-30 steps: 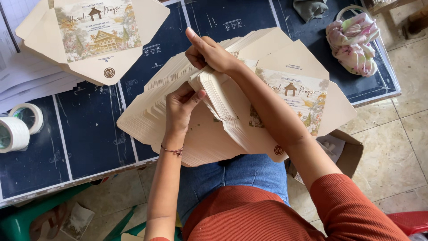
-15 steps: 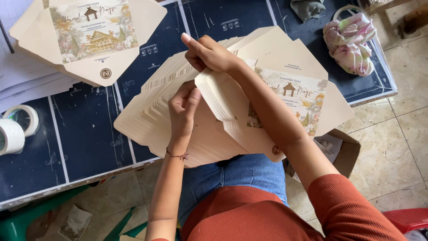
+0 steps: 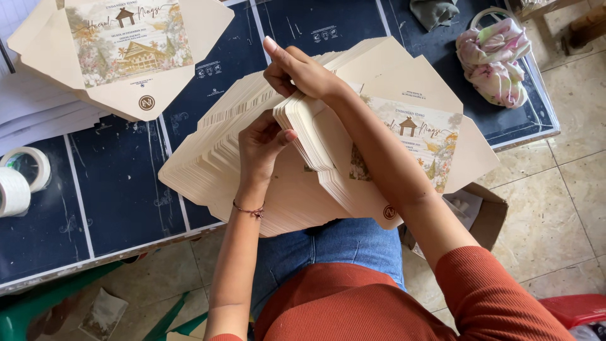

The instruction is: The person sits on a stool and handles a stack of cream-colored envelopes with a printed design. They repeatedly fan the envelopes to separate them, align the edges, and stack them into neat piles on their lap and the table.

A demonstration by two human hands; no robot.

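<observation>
A thick stack of cream unfolded card envelopes [image 3: 252, 158], printed with a house and foliage picture, rests on my lap and the dark blue table [image 3: 120, 202]. The stack is split in two. My right hand [image 3: 300, 72] grips the top edge of the right-hand bundle [image 3: 353, 158] and tilts it up. My left hand [image 3: 262, 145] is in the gap between the two bundles, thumb against the right bundle's edge, fingers on the left fanned part.
A second pile of the same printed cards [image 3: 126, 50] lies at the table's far left over white sheets. Two tape rolls [image 3: 22, 177] sit at the left edge. A floral fabric bag [image 3: 495, 63] is far right. A cardboard box [image 3: 486, 215] stands on the tiled floor.
The right-hand bundle has been lifted further from the fanned left part, so the gap is wider. My left hand has slid deeper between them.
</observation>
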